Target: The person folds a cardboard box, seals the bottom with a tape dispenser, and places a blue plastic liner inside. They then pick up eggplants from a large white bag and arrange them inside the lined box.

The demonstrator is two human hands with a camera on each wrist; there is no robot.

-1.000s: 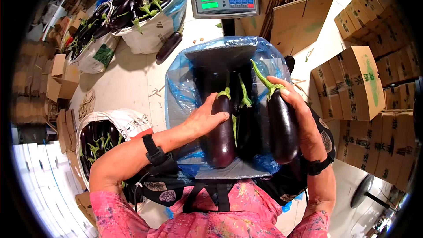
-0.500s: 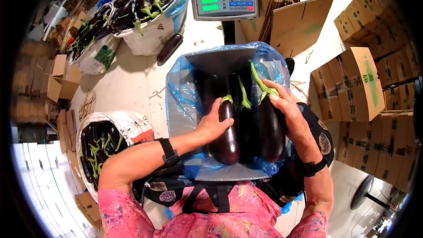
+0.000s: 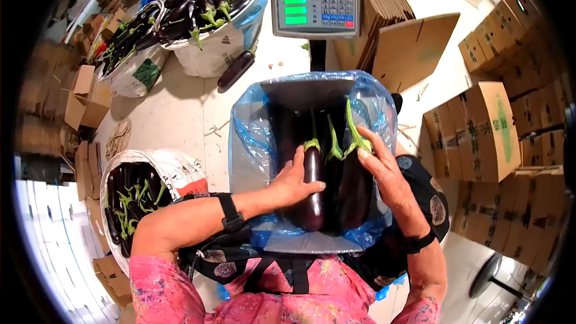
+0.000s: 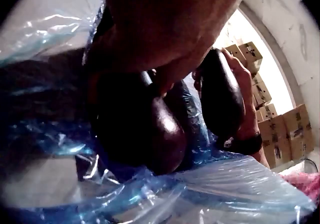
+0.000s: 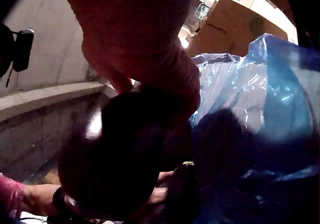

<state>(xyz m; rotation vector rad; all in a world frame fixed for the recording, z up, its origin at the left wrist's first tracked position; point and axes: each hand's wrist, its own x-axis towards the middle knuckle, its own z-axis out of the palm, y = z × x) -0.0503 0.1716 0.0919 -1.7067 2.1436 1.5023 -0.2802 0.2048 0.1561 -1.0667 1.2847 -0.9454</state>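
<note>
A carton lined with a blue plastic bag point(image 3: 252, 162) sits in front of the person, with dark purple eggplants inside. The left hand point(image 3: 291, 185) holds one glossy eggplant point(image 3: 313, 204) by its side, thumb across the top and stem pointing away. On the other side, the right hand point(image 3: 387, 177) grips a second eggplant point(image 3: 355, 198) near its green cap. Between these two, another green stem point(image 3: 333, 138) shows, its body mostly hidden. In the right wrist view the gripped eggplant point(image 5: 110, 154) hangs large and dark below the palm.
Behind the carton stands a scale display point(image 3: 317, 11) with green screens. White sacks of eggplants point(image 3: 207, 54) stand at the back left, another sack point(image 3: 186, 171) at the near left. A loose eggplant point(image 3: 237, 70) lies on the floor. Cardboard boxes point(image 3: 474, 132) are stacked on the right.
The right hand has brought its eggplant leftward, close beside the others in the carton. The left hand and its eggplant have shifted slightly right.
</note>
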